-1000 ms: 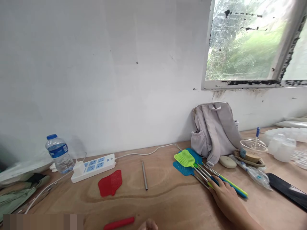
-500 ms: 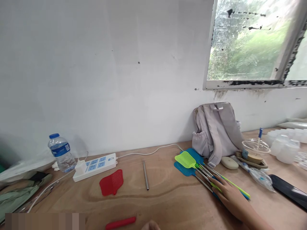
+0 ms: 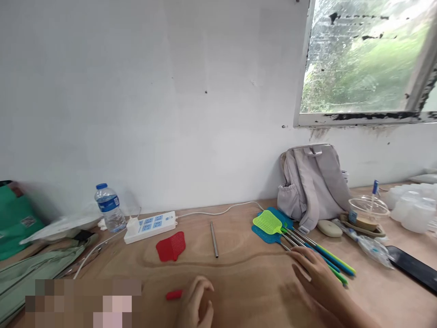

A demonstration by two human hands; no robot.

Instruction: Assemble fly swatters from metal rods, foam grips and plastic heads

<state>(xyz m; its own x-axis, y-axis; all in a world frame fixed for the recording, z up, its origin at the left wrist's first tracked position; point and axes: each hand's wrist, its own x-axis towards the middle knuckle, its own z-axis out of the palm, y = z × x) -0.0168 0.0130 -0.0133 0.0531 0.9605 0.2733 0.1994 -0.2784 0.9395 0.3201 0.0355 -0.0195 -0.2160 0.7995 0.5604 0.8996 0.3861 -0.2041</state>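
Observation:
On the wooden table (image 3: 246,278), my left hand (image 3: 196,304) is curled over a red handle (image 3: 173,294) near the front edge; only the handle's left end shows. A loose red swatter head (image 3: 170,246) lies beyond it, and a bare metal rod (image 3: 214,239) lies to the right of that head. My right hand (image 3: 316,277) rests flat with its fingers apart. Its fingertips are at the handles of a bundle of fly swatters (image 3: 269,224), one with a green head on top of blue ones.
A white power strip (image 3: 150,226) and a water bottle (image 3: 109,207) stand at the back left, near a green bag (image 3: 15,218) and a grey-green cloth (image 3: 41,269). A grey backpack (image 3: 312,182) leans on the wall. To the right are a plastic cup (image 3: 368,209), white containers (image 3: 409,205) and a black phone (image 3: 413,269).
My left hand has come up into view and closed over the red handle. My right hand has slid slightly back along the swatter handles. The view has shifted left.

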